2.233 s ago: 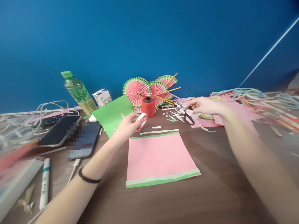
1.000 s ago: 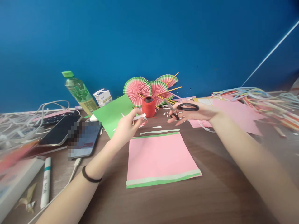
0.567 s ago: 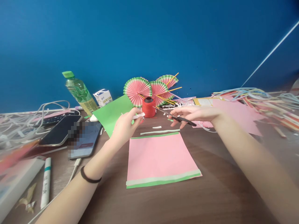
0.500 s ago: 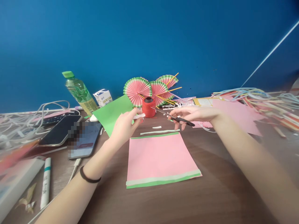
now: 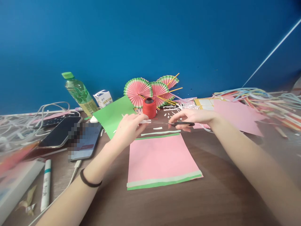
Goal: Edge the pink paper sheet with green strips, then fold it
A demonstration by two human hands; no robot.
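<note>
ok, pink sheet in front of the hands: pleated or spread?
Spread: the pink sheet lies flat on the table, its broad face showing no pleats.

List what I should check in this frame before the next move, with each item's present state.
1. Right hand has the scissors: ok, held by the handles.
2. Left hand has the white strip: ok, pinched, its end sticking out.
3. Blades safely apart from the left hand: cannot tell; they point towards it, tips close to the strip.
4. Blades open: cannot tell, too thin to see.
5. Pink paper away from the blades: ok, lying nearer the camera.
6. Table free of loose scraps between the hands: not ok.
</note>
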